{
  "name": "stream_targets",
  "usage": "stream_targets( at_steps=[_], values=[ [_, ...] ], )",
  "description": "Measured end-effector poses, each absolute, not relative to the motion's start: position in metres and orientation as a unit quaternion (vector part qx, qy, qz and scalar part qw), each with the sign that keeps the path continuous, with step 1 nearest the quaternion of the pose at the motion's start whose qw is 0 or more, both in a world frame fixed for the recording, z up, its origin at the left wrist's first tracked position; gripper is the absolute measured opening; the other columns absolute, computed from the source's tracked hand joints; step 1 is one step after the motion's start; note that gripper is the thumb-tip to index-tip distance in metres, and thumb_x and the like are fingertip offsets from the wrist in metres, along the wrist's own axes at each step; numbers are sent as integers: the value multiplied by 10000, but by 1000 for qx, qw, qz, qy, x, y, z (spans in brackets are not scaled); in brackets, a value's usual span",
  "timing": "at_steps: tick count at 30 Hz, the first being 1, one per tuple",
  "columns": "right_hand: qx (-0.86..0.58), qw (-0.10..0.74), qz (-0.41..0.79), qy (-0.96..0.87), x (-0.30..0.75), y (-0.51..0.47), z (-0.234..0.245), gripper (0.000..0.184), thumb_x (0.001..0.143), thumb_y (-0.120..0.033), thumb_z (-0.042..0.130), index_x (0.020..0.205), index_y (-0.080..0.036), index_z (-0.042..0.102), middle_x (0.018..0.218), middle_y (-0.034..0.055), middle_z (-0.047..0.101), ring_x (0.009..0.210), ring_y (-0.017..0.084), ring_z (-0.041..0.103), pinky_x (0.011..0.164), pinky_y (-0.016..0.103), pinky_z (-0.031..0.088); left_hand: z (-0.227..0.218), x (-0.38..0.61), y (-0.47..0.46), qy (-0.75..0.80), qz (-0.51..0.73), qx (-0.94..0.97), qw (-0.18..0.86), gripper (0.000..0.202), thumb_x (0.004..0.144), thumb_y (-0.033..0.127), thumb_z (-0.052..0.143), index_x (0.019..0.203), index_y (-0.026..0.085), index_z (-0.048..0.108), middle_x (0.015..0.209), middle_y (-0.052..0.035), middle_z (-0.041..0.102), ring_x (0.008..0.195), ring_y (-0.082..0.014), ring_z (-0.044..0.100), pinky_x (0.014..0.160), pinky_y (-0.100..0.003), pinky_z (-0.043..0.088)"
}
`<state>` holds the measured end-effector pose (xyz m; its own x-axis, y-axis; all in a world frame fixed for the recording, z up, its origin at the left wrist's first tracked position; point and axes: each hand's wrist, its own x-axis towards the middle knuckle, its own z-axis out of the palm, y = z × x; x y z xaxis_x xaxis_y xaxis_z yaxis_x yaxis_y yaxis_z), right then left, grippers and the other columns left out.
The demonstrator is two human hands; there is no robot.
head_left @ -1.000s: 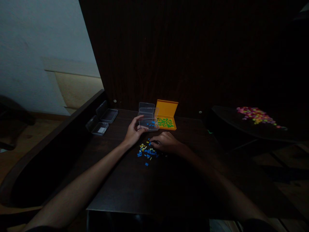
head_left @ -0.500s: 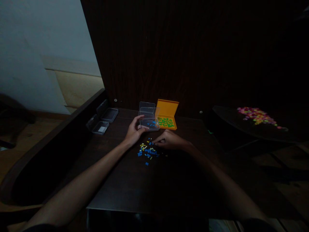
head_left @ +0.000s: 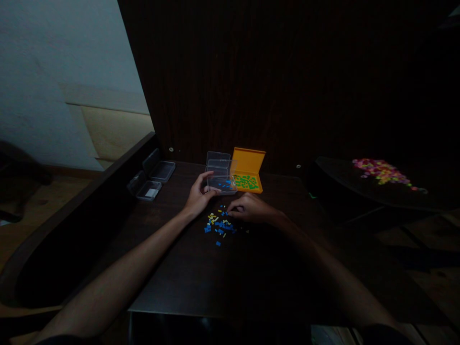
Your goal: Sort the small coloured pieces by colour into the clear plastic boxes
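Before you on the dark wooden table (head_left: 172,280): scattered small blue and yellow plastic bricks (head_left: 226,227), your right hand (head_left: 248,208) at their right edge. Behind them, the clear rectangular plastic case (head_left: 217,184) in your left hand (head_left: 197,196), open yellow plastic box (head_left: 248,160) at its right; two clear plastic cases (head_left: 165,171) farther left.

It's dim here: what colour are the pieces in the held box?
Blue pieces; clearest in head view.

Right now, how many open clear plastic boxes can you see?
4: a held box in the left hand, a box behind it, partly hidden, and a nearer box and a farther box at the left of the dark brown table. Others could be hidden elsewhere.
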<state>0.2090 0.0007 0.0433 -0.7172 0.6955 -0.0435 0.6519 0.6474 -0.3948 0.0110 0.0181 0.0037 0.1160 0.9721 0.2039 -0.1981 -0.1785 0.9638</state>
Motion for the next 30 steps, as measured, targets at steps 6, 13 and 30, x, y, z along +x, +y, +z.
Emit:
stream_targets(
  at_steps=[6, 13, 30],
  values=[
    [-366, 60, 193, -908, 207, 1, 37, 208, 858, -270, 545, 969, -215, 712, 678, -11, 639, 583, 97, 517, 601, 225, 317, 3, 12, 19, 366, 562, 519, 530, 598, 618, 106, 663, 1181, 209, 488, 1123, -54, 625, 731, -146, 675, 821, -362, 536],
    [-390, 53, 218, -893, 207, 3, 37, 122, 815, -274, 604, 839, -197, 695, 595, -40, 554, 542, 85, 457, 570, 225, 285, 4, 12, 19, 372, 560, 516, 532, 603, 618, 98, 655, 1188, 208, 490, 1215, -79, 575, 744, -151, 679, 824, -367, 538],
    [-364, 67, 221, -902, 205, 1, 35, 218, 868, -281, 536, 995, -218, 702, 642, -25, 579, 580, 96, 500, 605, 224, 323, 3, 11, 20, 367, 562, 529, 520, 571, 632, 100, 645, 1171, 213, 491, 1193, -65, 587, 742, -139, 673, 829, -367, 540]
  ],
)
